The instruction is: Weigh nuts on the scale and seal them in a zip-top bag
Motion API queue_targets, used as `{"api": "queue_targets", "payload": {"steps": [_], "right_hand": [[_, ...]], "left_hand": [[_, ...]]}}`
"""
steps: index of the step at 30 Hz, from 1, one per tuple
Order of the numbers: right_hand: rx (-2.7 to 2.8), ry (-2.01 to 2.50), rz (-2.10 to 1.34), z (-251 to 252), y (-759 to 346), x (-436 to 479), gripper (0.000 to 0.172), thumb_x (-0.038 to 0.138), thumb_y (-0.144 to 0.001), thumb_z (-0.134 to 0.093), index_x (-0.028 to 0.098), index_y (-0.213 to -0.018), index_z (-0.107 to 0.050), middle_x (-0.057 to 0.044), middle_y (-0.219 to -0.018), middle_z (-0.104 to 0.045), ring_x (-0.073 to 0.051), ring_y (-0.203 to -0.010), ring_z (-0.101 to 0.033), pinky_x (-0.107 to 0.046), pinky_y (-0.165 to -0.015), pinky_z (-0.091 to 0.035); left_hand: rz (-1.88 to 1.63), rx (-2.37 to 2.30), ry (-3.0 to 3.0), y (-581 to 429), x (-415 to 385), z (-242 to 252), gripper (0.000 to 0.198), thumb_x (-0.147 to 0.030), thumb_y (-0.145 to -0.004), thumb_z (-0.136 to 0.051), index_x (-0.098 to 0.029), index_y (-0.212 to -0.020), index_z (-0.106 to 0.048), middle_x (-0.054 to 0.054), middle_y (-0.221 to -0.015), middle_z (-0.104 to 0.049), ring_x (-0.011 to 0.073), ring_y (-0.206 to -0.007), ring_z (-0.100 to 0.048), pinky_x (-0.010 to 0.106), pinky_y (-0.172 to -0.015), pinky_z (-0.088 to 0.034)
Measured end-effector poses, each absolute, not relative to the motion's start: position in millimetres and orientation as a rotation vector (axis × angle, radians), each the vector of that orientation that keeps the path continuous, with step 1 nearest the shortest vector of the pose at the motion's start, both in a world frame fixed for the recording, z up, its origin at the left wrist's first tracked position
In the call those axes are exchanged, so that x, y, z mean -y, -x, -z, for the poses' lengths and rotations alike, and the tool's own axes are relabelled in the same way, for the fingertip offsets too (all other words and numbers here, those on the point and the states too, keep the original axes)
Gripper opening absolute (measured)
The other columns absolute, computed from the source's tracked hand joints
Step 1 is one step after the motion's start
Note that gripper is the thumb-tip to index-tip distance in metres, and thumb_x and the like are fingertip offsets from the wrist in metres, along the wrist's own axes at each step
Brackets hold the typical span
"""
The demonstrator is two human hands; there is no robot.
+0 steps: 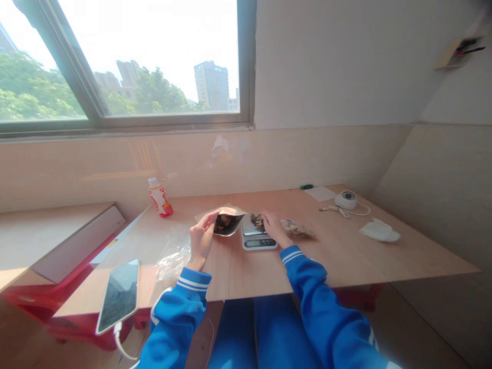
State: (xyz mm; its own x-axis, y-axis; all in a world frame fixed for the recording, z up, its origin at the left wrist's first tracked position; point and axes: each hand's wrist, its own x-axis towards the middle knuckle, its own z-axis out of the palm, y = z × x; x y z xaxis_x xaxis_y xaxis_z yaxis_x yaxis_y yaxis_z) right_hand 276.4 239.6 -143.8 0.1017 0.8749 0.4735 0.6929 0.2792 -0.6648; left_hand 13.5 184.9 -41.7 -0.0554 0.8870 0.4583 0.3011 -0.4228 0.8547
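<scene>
My left hand (202, 237) is closed on the edge of a foil-lined pouch (230, 231), whose mouth gapes toward me. Dark brown dried pieces (226, 222) show inside it. To the right stands a white kitchen scale (260, 244) with a grey display; its digits are too small to read. Dried brown slices (257, 220) lie on the scale's plate, and my right hand (273, 228) has its fingers closed at their right side. Beyond that hand, a clear plastic bag (299, 228) of brownish pieces rests on the table.
Crumpled clear plastic (173, 259) and a phone (119, 289) with a cable lie at left. A red-and-white bottle (160, 198) stands behind. Toward the right are a green-handled screwdriver (306, 187), paper (320, 193), a white corded device (346, 201) and a white tissue (380, 230).
</scene>
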Motion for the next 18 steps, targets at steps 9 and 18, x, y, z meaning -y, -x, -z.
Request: {"api": "queue_targets", "payload": {"steps": [9, 18], "right_hand": [[1.664, 1.455, -0.281, 139.8, -265.6, -236.8, 0.033, 0.025, -0.089, -0.044, 0.025, -0.114, -0.066, -0.009, -0.136, -0.054, -0.028, -0.129, -0.045, -0.055, -0.107, -0.030], [1.586, 1.358, -0.204, 137.6, -290.2, -242.5, 0.043, 0.019, -0.088, -0.032, 0.017, -0.121, -0.060, -0.010, -0.131, -0.058, -0.020, -0.126, -0.049, -0.044, -0.109, -0.035]], "left_hand": [[-1.493, -1.250, -1.713, -11.4, -186.8, 45.6, 0.029, -0.032, -0.081, -0.055, -0.021, -0.104, -0.069, 0.004, -0.105, -0.073, 0.0213, -0.101, -0.066, 0.033, -0.089, -0.051], [-1.502, -1.256, -1.715, -12.3, -186.7, 45.6, 0.029, -0.033, -0.081, -0.056, -0.022, -0.104, -0.069, 0.004, -0.106, -0.073, 0.0212, -0.101, -0.066, 0.033, -0.090, -0.051]]}}
